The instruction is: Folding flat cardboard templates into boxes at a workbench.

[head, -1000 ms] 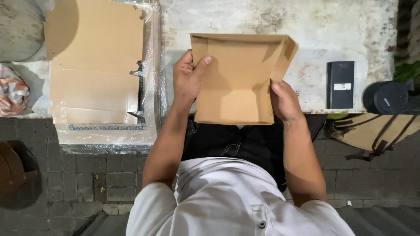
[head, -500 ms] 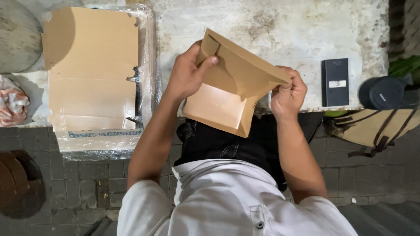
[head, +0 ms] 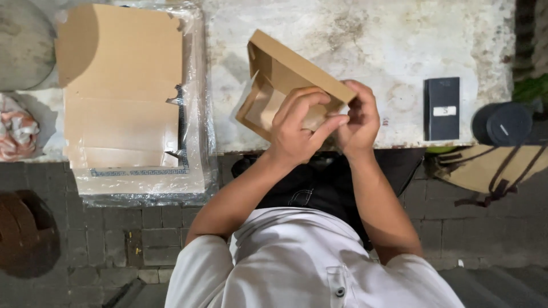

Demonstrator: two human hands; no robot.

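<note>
Brown carton (head: 279, 85) between both hands, table (head: 365, 34) below

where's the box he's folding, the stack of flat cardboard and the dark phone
brown cardboard box (head: 285, 71), head view, on its raised lid panel
stack of flat cardboard (head: 123, 85), head view, on the top sheet
dark phone (head: 442, 108), head view, on its middle

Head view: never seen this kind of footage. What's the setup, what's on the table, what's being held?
There is no machine here: a camera worn on a person's head looks straight down at their own two bare hands. Both hands, the left hand and the right hand, have a grip on a half-folded brown cardboard box above a worn whitish table. On the table, to the left, lies a stack of flat cardboard blanks in clear plastic wrap; to the right, a dark phone-like slab. A round black lid-like object sits at the table's right edge.
</note>
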